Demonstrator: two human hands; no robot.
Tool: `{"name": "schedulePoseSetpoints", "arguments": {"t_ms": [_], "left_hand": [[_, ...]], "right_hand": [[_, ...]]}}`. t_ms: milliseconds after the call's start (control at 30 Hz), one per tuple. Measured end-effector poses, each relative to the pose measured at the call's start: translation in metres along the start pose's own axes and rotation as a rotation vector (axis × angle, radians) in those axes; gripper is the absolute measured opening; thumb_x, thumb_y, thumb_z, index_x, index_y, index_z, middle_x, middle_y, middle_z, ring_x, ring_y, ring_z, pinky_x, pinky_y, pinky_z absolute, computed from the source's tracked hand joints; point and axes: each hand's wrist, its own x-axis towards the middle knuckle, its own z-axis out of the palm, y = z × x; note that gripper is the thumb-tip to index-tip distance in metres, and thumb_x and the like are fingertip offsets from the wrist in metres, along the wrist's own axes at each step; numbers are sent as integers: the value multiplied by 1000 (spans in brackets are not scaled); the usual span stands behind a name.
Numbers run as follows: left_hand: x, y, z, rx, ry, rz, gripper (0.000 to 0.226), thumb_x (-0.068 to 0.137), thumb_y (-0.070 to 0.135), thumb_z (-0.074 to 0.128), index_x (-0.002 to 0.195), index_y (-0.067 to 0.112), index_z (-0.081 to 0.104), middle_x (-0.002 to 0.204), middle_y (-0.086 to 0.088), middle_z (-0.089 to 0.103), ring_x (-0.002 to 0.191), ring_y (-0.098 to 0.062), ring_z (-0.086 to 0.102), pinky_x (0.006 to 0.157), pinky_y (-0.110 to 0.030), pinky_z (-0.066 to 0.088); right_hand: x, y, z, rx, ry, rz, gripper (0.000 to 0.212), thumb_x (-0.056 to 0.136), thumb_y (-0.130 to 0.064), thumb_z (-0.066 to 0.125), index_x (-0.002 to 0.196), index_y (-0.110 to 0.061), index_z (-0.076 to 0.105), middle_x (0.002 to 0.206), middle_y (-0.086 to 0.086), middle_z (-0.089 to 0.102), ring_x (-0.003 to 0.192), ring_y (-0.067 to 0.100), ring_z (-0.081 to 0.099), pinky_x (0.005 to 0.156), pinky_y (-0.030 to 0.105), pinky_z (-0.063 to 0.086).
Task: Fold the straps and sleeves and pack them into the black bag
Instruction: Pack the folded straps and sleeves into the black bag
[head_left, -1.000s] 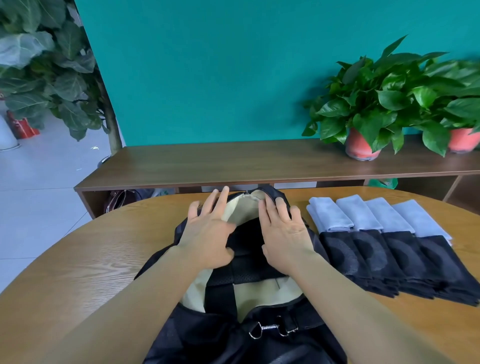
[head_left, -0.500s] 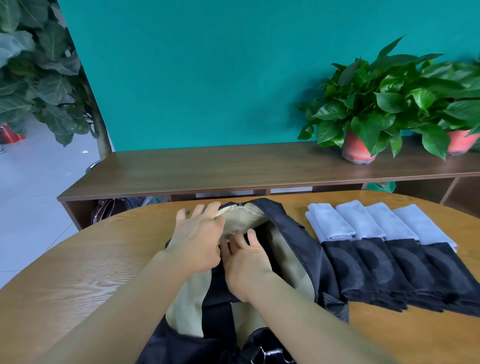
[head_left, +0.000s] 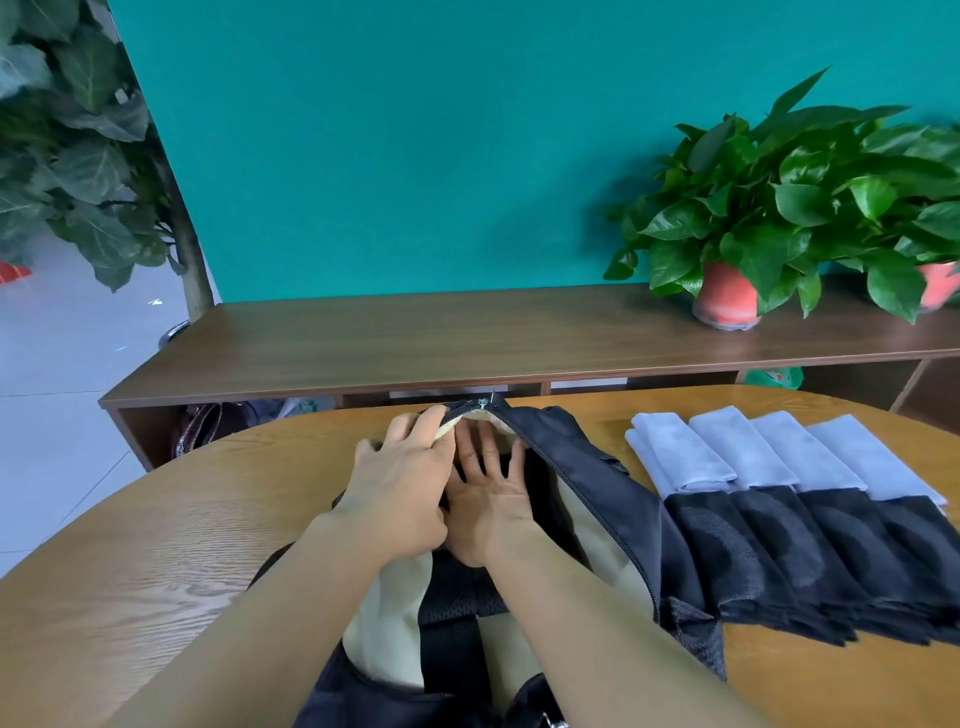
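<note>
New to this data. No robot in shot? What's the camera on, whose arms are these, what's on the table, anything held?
There is no robot here. A person works with bare hands, and the one picture comes from a wide-angle camera worn on their head, looking forward and down. That is why both forearms enter from the bottom edge. On the round wooden table lies an open black bag with a beige lining. The left hand curls its fingers round the bag's far rim. The right hand lies inside, fingers straight and spread on dark material, and holds nothing. Right of the bag, four folded sleeves, pale at the far end and black at the near end, lie in a row. Behind stand a low shelf and potted plants.
</note>
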Motion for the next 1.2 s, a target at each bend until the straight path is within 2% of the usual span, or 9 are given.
{"name": "schedulePoseSetpoints", "arguments": {"t_ms": [333, 433, 600, 700, 800, 967, 1100, 1167, 1200], "left_hand": [[9, 4, 6, 70, -18, -11, 67, 75, 17, 57, 138, 16, 34, 156, 1, 1, 138, -22, 13, 83, -37, 30], [8, 4, 11, 82, -15, -27, 68, 77, 24, 60, 140, 15, 34, 158, -1, -2, 140, -23, 11, 92, -40, 30], [2, 8, 17, 87, 19, -44, 76, 75, 26, 65, 143, 14, 31, 158, -2, -9, 143, -23, 6, 103, -42, 27], [0, 7, 18, 117, 56, -46, 75, 74, 23, 66, 141, 12, 34, 159, -1, -14, 144, -24, 1, 105, -45, 24], [-5, 9, 16, 121, 95, -51, 74, 74, 24, 68, 140, 13, 34, 159, -1, -15, 144, -23, 0, 108, -49, 21], [-13, 14, 8, 116, 87, -50, 80, 77, 27, 68, 145, 14, 28, 158, -3, -17, 145, -26, -3, 112, -50, 14], [-37, 18, 9, 171, 100, 9, 84, 85, 28, 61, 153, 17, 13, 157, -8, -28, 144, -29, -24, 114, -53, -12], [-54, 21, 21, 209, 138, 112, 74, 82, 30, 61, 149, 17, 31, 161, -11, -11, 143, -28, -23, 105, -52, -30], [-63, 24, 25, 227, 147, 150, 65, 78, 31, 64, 139, 18, 49, 160, -11, 15, 145, -28, -12, 104, -51, -33]], "right_hand": [[3, 9, -2, 107, 58, -38, 68, 101, -44, 30, 155, -24, -4, 161, 4, -16, 146, 29, -18, 114, 53, -8], [-13, 13, 0, 77, 92, -50, 69, 102, -44, 28, 154, -22, -10, 160, 6, -20, 145, 27, -25, 115, 50, -13], [-45, 21, -14, -395, 143, -136, 69, 102, -35, 28, 153, -10, -10, 159, 15, -21, 142, 33, -29, 112, 50, -21], [-51, 36, -32, -832, 85, -108, 69, 101, -48, 21, 154, -6, 8, 161, 18, -4, 142, 40, -26, 104, 61, -24], [-51, 55, -47, -984, 29, 17, 72, 100, -57, 17, 153, -10, 14, 162, 15, 0, 140, 41, -30, 96, 67, -28], [-66, 64, -43, -860, 47, 44, 71, 100, -52, 18, 154, -5, 15, 161, 17, 3, 140, 40, -31, 108, 61, -19], [-103, 50, -26, -665, 16, -77, 60, 101, -46, 30, 145, -8, 38, 152, 16, 32, 142, 43, -24, 102, 63, -27], [-130, 41, -15, -487, 1, -202, 45, 100, -41, 35, 127, -12, 57, 137, 13, 51, 145, 41, -14, 101, 62, -31], [-144, 38, -11, -363, -16, -254, 42, 100, -38, 33, 118, -13, 62, 129, 11, 57, 147, 38, -8, 102, 62, -31]]}}
